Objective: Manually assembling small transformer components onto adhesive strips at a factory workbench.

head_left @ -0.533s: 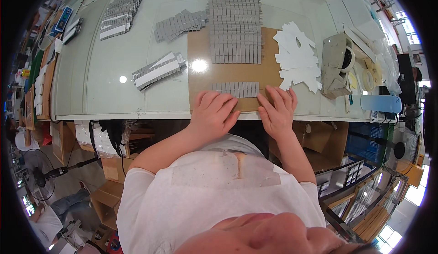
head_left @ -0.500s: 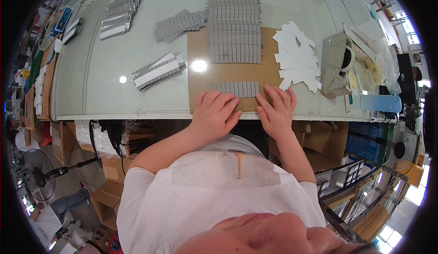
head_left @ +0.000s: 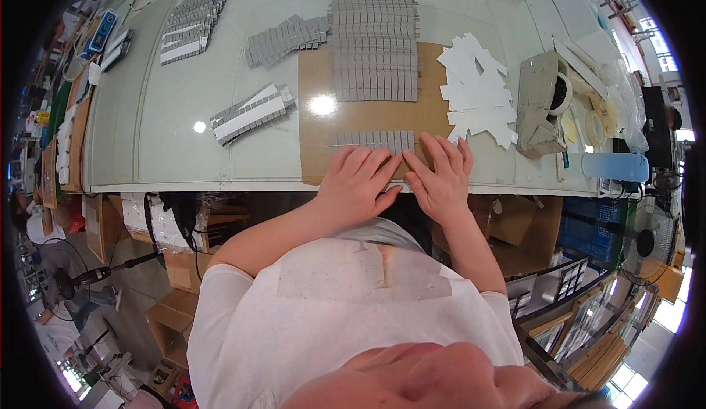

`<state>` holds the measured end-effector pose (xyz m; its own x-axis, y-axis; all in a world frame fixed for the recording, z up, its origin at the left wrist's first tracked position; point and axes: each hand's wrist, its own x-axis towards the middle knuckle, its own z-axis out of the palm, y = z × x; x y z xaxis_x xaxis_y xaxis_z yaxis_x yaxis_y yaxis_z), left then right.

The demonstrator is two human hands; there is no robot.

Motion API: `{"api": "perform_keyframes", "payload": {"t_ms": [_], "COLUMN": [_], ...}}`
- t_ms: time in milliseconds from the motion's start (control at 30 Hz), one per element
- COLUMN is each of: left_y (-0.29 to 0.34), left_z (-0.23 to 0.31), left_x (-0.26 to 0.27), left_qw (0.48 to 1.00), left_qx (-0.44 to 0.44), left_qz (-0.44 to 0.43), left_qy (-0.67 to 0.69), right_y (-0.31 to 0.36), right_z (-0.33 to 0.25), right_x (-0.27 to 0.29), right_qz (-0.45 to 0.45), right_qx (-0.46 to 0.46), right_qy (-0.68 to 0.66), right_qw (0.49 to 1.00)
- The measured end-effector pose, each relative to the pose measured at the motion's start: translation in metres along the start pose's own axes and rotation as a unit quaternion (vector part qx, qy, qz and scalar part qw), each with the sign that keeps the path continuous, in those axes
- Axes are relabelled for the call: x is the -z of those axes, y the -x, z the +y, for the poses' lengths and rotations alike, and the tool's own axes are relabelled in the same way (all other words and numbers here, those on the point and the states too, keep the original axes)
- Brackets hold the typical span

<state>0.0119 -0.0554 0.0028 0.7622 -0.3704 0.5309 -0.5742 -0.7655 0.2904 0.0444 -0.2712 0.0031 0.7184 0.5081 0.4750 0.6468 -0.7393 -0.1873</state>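
Note:
A short row of grey rectangular pieces (head_left: 379,138) lies on the brown board (head_left: 316,126) at the table's near edge. My left hand (head_left: 360,181) rests over the row's near edge, fingers stretched forward, their tips touching it. At the row's right end is my right hand (head_left: 443,181), its fingers spread and the index fingertip by the last piece. The two hands nearly meet there. A thin pale line shows left of the row; I cannot make out what it is. Beyond stands a large overlapping stack of similar grey strips (head_left: 373,49).
White cut sheets (head_left: 476,89) lie in a loose pile on the right, beside a tape dispenser (head_left: 543,104) and a blue bottle (head_left: 615,166). More grey strips, some with white backing, are in bundles on the left (head_left: 252,113), farther left (head_left: 195,23) and beside the stack (head_left: 288,40).
My left hand has slid right along the row and now covers more of its near edge. My right hand has shifted slightly left, narrowing the gap between them.

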Motion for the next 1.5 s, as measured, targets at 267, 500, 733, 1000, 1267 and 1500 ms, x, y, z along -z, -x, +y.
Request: {"api": "perform_keyframes", "payload": {"t_ms": [267,500,733,1000,1267,1500], "left_y": [-0.0007,-0.0002,0.0032,0.0047,-0.0026,-0.0015], "left_z": [0.0001,-0.0015,-0.0037,-0.0033,0.0012,0.0007], "left_x": [0.0002,0.0004,-0.0028,-0.0019,0.0053,0.0035], "left_qw": [1.000,1.000,0.999,1.000,0.998,0.998], "left_qx": [0.000,-0.005,-0.008,-0.008,0.007,0.009], "left_qz": [-0.003,0.008,0.035,0.025,-0.056,-0.062], "left_qy": [-0.005,0.004,0.011,0.005,0.012,0.011], "right_y": [-0.0013,-0.0012,-0.0024,0.0004,0.0035,0.0039], "right_z": [-0.0004,-0.0012,-0.0028,0.0002,0.0010,0.0009], "right_x": [0.0010,0.0021,0.0011,0.0000,-0.0048,-0.0050], "right_qz": [-0.009,-0.011,-0.022,-0.006,0.043,0.042], "right_qx": [0.000,-0.001,0.015,0.022,-0.002,-0.004], "right_qy": [-0.001,-0.002,0.009,0.003,0.003,0.005], "right_qw": [1.000,1.000,1.000,1.000,0.999,0.999]}}
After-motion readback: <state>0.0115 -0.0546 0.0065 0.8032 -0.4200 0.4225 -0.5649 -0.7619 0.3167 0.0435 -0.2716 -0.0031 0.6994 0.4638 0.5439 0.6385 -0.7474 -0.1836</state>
